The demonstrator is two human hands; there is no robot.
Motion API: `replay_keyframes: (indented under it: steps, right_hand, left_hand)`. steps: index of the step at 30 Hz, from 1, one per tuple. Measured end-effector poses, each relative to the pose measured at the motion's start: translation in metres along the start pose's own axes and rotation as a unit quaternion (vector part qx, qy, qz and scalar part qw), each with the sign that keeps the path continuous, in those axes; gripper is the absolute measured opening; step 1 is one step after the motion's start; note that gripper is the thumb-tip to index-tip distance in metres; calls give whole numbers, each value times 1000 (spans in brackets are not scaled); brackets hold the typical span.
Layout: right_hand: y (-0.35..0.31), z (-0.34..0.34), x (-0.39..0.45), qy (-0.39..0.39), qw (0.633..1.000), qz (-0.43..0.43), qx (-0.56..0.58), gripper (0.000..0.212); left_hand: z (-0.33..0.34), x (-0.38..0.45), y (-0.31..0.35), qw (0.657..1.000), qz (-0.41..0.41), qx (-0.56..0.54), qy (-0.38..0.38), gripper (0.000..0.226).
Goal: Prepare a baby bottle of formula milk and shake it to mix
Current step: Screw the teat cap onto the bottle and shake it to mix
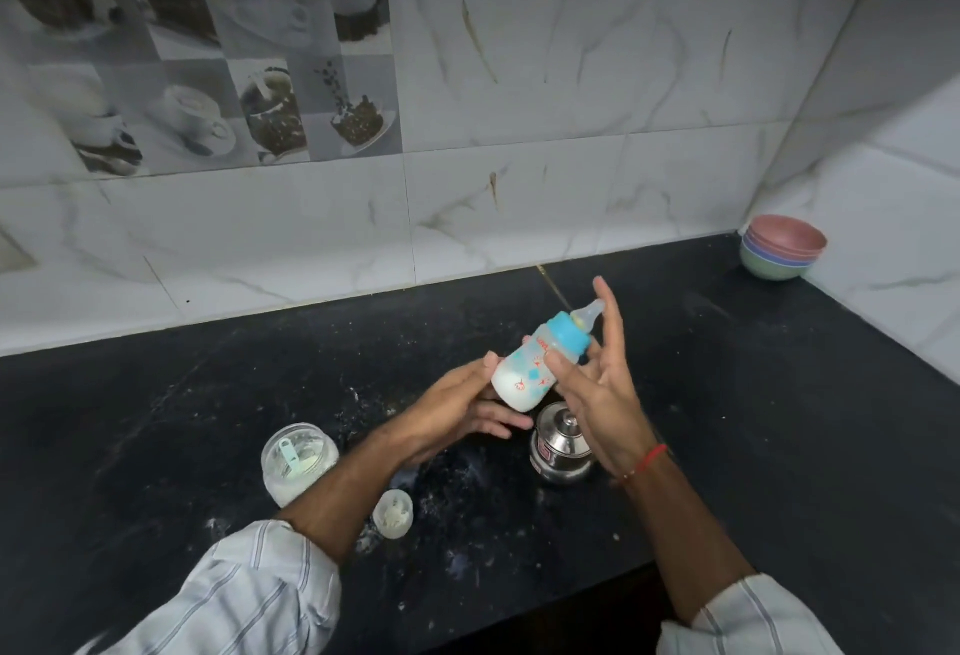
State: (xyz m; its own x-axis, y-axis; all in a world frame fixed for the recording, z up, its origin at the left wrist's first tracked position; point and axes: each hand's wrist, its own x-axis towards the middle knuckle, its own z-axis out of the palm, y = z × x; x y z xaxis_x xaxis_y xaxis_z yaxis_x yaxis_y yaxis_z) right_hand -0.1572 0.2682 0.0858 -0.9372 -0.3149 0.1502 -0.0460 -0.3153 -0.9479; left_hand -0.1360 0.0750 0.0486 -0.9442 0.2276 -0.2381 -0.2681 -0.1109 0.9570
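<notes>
The fingers (506,423) of the left hand (457,410) curl loosely under the base of one baby bottle (535,366), with the thumb laid against its lower side, so this hand holds it. The right hand (597,374) has its fingers (608,311) spread and nearly straight; the thumb touches the bottle's side just below the collar, and the palm lies along its far side. The bottle is held between the two hands above the table (779,420), tilted, teat pointing up and away. It has a blue collar (569,335), a clear teat (589,314), and white milk pooled in its lower part.

Directly below the right hand stands one small steel pot (558,452) with its lid on; what it holds cannot be seen. Below and left of the left hand sits one open clear jar (296,462) holding white powder and a pale green scoop (291,454). Nearer the person, beside the left forearm, lies one small clear cap (393,514). White powder is scattered on the dark table around these. Far beyond the right hand, in the corner, is one stack of four bowls (782,246), pink on top.
</notes>
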Motion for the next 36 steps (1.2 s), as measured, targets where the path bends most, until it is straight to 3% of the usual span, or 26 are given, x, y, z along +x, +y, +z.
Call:
replay_keyframes:
  steps: [6, 11, 17, 22, 26, 29, 32, 35, 36]
  right_hand:
    - [-6, -6, 11, -13, 1000, -16, 11, 90]
    - [-12, -1, 15, 18, 998, -21, -64, 78]
    - [-14, -4, 13, 18, 998, -34, -42, 88]
    - [-21, -1, 11, 8, 999, -40, -34, 86]
    - [-25, 7, 13, 23, 993, -57, -105, 99]
    - [-28, 11, 12, 42, 973, -94, -206, 98]
    - [-36, 20, 3, 94, 946, -185, -248, 96]
    - [-24, 29, -6, 170, 895, -317, -263, 88]
    - [-15, 29, -5, 156, 888, -312, -299, 86]
  left_hand:
    - [15, -2, 13, 988, 97, -105, 52, 51]
    - [20, -5, 20, 972, 196, -16, 129, 46]
    - [18, 0, 16, 937, 301, 68, 165, 78]
    - [22, 1, 12, 908, 359, 104, 190, 83]
    - [22, 1, 8, 910, 349, 136, 177, 89]
    - [11, 1, 11, 907, 283, 276, 148, 114]
    - [-6, 3, 18, 850, 208, 453, 172, 130]
    - [-22, 3, 25, 808, 179, 506, 244, 118]
    - [-26, 4, 27, 796, 176, 516, 263, 113]
